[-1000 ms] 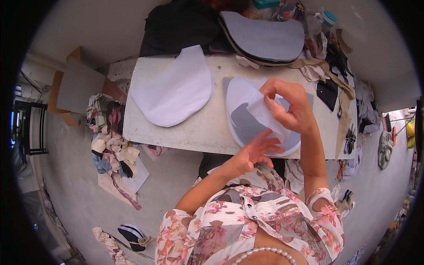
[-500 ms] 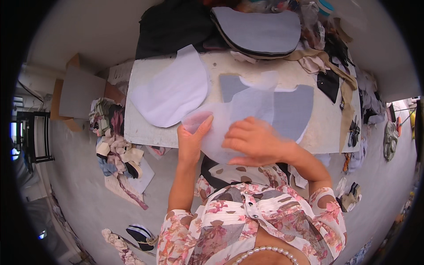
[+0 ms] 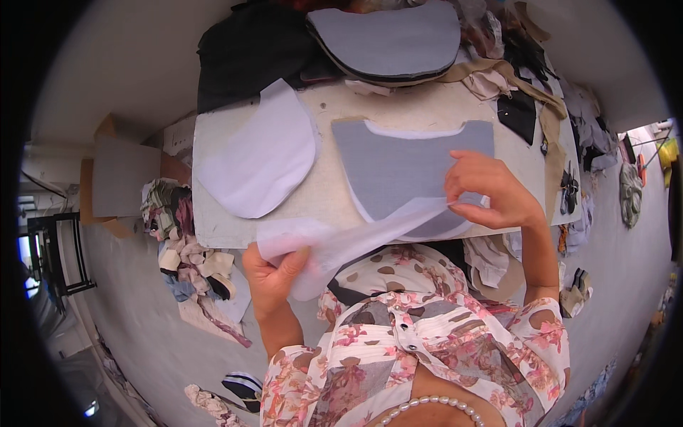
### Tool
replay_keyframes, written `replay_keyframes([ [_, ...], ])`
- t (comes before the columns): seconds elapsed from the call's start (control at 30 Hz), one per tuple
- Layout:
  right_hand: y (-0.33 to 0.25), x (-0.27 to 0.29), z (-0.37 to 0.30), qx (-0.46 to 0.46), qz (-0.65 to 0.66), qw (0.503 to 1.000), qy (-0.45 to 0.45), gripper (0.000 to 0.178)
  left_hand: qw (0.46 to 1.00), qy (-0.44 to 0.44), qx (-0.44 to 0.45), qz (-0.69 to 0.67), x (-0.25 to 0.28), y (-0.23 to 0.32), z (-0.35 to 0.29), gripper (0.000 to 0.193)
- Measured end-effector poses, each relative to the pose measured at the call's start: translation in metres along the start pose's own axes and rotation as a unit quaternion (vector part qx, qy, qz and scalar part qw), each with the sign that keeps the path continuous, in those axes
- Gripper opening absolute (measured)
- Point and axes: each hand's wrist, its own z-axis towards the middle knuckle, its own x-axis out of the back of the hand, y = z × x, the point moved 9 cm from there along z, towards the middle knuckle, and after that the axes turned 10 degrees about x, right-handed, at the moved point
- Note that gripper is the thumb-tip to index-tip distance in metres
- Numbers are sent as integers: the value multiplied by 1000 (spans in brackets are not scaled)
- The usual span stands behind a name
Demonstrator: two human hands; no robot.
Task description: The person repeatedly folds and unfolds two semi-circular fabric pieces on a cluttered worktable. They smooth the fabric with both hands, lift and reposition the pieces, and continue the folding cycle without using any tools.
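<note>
A thin, see-through white sheet [image 3: 334, 249] is stretched between both hands over the table's near edge. Its left end is pinched by my left hand [image 3: 276, 277], thumb on top. At the other end, the fingertips of my right hand [image 3: 491, 192] grip a corner. Beneath and behind the sheet lies a grey cut piece [image 3: 413, 160] with a curved notch on its far side and a white layer showing at its rim. To its left, a pile of white curved cut pieces [image 3: 263, 153] rests on the table.
Along the far side of the white table [image 3: 213, 228] lie black fabric [image 3: 256, 57] and a stack of grey curved pieces [image 3: 391, 39]. Tan strips [image 3: 555, 142] and scissors [image 3: 568, 191] are at the right. Fabric scraps [image 3: 192, 235] hang by the left edge, near a cardboard box [image 3: 124, 178].
My right hand has moved right and my left hand toward me and left, drawing the sheet taut. The sheet has come off most of the grey piece, which now shows.
</note>
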Motion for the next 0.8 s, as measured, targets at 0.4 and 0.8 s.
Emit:
replay_keyframes([
  [0.4,85,36,-111,-225,172,900,331,15,995,17,65,-74,-51,-89,87,14],
  [0.8,155,33,-125,-318,106,875,348,18,961,147,18,232,-42,-114,121,21],
])
